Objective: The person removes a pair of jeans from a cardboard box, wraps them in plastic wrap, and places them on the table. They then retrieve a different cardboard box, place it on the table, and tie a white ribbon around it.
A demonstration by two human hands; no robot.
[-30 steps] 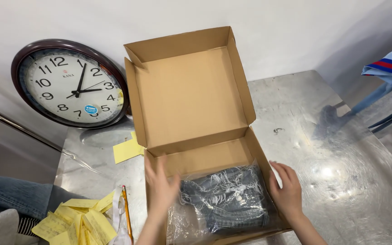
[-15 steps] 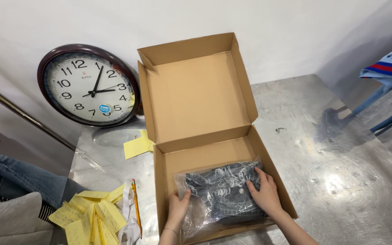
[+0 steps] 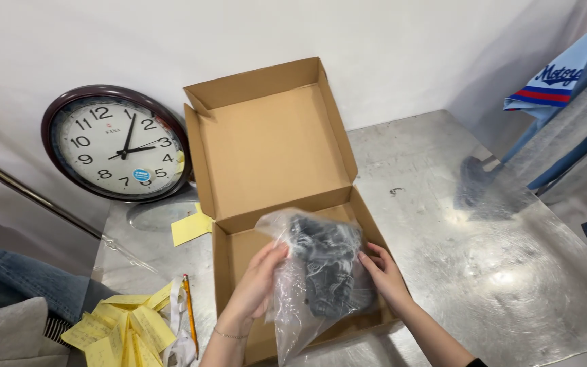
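An open brown cardboard box (image 3: 239, 251) stands on a shiny metal table, its lid leaning back against the white wall. Above the box's tray I hold a clear plastic bag (image 3: 317, 275) with a dark folded garment inside, tilted upright. My left hand (image 3: 258, 282) grips the bag's left edge. My right hand (image 3: 383, 275) holds its right side, near the box's right wall.
A round wall clock (image 3: 115, 143) leans on the wall left of the box. Yellow paper slips (image 3: 125, 327) and an orange pencil (image 3: 189, 314) lie at the front left, one yellow note (image 3: 190, 228) by the box. A light blue jersey (image 3: 565, 75) hangs at right. Metal table (image 3: 484, 272).
The bagged garment lay flat in the box tray under both hands; now both hands have lifted it and tipped it upright above the tray.
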